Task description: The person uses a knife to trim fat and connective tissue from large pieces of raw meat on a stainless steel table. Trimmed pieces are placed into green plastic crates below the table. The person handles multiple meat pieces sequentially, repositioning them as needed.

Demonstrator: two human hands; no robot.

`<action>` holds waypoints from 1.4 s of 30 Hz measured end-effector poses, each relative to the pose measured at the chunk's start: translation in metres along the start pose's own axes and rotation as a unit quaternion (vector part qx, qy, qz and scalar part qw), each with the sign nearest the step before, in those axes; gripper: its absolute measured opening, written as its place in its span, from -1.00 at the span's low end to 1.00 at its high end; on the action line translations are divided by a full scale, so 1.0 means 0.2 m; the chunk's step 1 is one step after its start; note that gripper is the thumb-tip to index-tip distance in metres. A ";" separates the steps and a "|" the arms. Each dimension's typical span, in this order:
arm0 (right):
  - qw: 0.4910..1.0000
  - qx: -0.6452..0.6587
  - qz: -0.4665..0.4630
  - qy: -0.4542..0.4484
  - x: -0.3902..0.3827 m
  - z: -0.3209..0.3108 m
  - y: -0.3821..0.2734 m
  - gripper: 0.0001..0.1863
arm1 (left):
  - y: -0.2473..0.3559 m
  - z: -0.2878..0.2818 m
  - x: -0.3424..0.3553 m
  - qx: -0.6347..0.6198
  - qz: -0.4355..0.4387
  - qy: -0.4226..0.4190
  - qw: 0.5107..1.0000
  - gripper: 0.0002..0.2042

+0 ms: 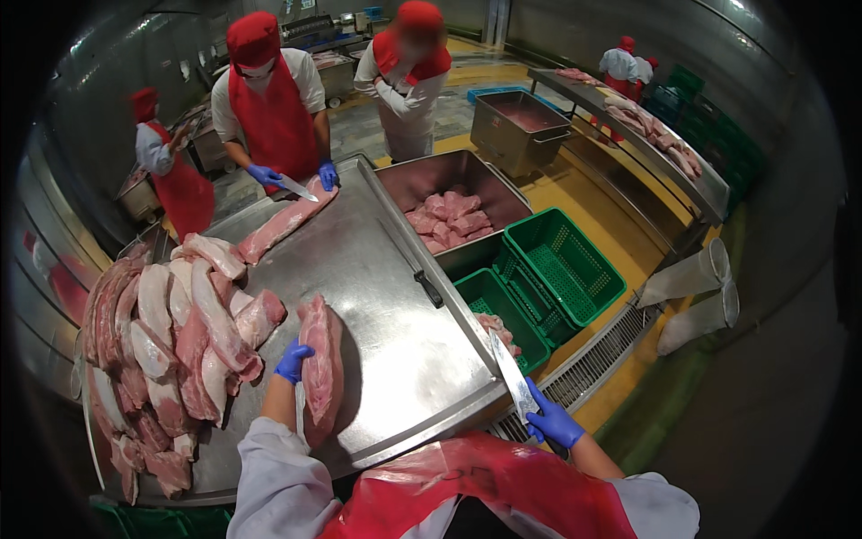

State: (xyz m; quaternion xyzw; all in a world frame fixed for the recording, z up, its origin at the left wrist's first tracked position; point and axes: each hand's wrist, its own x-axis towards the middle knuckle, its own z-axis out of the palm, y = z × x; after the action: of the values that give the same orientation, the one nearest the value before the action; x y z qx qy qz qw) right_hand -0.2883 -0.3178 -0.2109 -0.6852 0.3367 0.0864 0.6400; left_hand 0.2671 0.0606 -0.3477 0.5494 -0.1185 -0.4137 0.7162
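My left hand (294, 360), in a blue glove, is closed on the left side of a long pork loin (321, 364). The loin stands nearly upright in the picture, over the near part of the steel table (409, 373). Off the table's right edge, my right hand (554, 420), also gloved in blue, grips a knife (514, 374) with a broad blade pointing up and away. To the left of the loin lies a large heap of pork strips (193, 337), pale fat showing on many of them.
Across the table a co-worker (278, 135) cuts another loin (287, 220) with a knife. A second knife (428, 287) lies near the right edge. Beyond that edge stand a steel bin (409, 184) of meat chunks and green crates (575, 269). Another person (406, 90) stands behind.
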 end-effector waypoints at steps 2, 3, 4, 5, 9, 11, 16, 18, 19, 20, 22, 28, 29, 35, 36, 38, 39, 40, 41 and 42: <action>0.999 -0.029 0.008 -0.012 0.07 -0.08 -0.09 -0.08 | 0.01 0.03 -0.09 -0.077 0.001 -0.068 0.995 -0.45; 1.000 -0.026 -0.002 -0.011 0.11 -0.11 -0.13 -0.08 | -0.01 0.05 -0.13 -0.111 -0.047 -0.044 0.992 -0.47; 1.000 -0.023 -0.010 -0.009 0.16 -0.15 -0.16 -0.07 | -0.03 0.12 -0.17 -0.147 -0.094 -0.021 0.984 -0.48; 1.000 -0.019 -0.019 -0.005 0.20 -0.17 -0.17 -0.07 | -0.03 0.22 -0.22 -0.181 -0.142 -0.001 0.973 -0.49; 0.999 -0.010 -0.046 0.011 0.37 -0.22 -0.15 -0.06 | -0.25 0.46 -0.59 0.540 -0.025 0.059 0.839 -0.09; 0.999 0.001 -0.050 0.006 0.42 -0.23 -0.14 -0.06 | -0.27 0.54 -0.67 0.612 -0.113 0.095 0.777 -0.05; 0.998 0.011 -0.065 -0.019 0.57 -0.25 -0.07 -0.07 | -0.19 0.43 -0.51 0.670 -0.285 -0.029 0.685 -0.09; 0.997 0.022 -0.070 -0.027 0.64 -0.24 -0.11 -0.07 | -0.06 0.66 -0.28 0.700 -0.235 -0.054 0.672 -0.07; 0.996 0.037 -0.070 -0.029 0.67 -0.23 -0.15 -0.06 | -0.08 0.74 -0.14 0.696 -0.160 -0.018 0.699 -0.05; 0.996 0.050 -0.070 -0.032 0.70 -0.23 -0.18 -0.06 | -0.15 0.81 0.02 0.692 -0.059 0.011 0.719 -0.02; 0.993 0.021 -0.108 -0.033 0.80 -0.22 -0.18 -0.06 | -0.33 0.90 0.33 0.635 0.052 0.091 0.765 -0.09; 0.992 0.021 -0.121 -0.012 0.80 -0.24 -0.18 -0.07 | -0.14 1.23 0.68 0.692 -0.075 -0.013 0.718 -0.50; 0.991 0.030 -0.127 -0.005 0.79 -0.24 -0.16 -0.07 | -0.13 1.25 0.66 0.703 -0.064 -0.002 0.708 -0.56; 0.990 0.025 -0.140 0.003 0.85 -0.17 -0.11 -0.09 | -0.06 1.14 0.52 0.648 0.004 -0.004 0.762 -0.54; 0.994 0.038 -0.105 -0.021 0.86 -0.15 -0.14 -0.11 | -0.04 1.16 0.50 0.673 0.006 0.004 0.740 -0.54; 0.990 0.015 -0.139 -0.036 0.94 -0.06 -0.19 -0.09 | -0.03 1.15 0.48 0.692 0.014 0.013 0.722 -0.57; 0.984 -0.060 -0.168 -0.010 1.03 -0.02 -0.14 -0.09 | -0.05 1.12 0.51 0.704 0.010 0.001 0.711 -0.59; 0.980 -0.075 -0.180 -0.024 1.10 0.01 -0.13 -0.09 | -0.05 1.13 0.50 0.694 0.011 0.010 0.720 -0.60; 0.976 -0.105 -0.188 -0.010 1.16 0.05 -0.11 -0.10 | -0.04 1.13 0.51 0.702 0.033 -0.003 0.711 -0.63; 0.991 -0.036 -0.121 -0.053 1.19 0.09 -0.15 -0.10 | -0.04 1.14 0.51 0.675 0.010 0.004 0.738 -0.67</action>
State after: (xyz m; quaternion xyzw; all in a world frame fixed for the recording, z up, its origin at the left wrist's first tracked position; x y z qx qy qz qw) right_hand -0.0851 -0.3851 -0.3205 -0.7379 0.2140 0.0564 0.6376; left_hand 0.1863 -0.1709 -0.3001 0.8892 -0.3694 -0.2157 0.1623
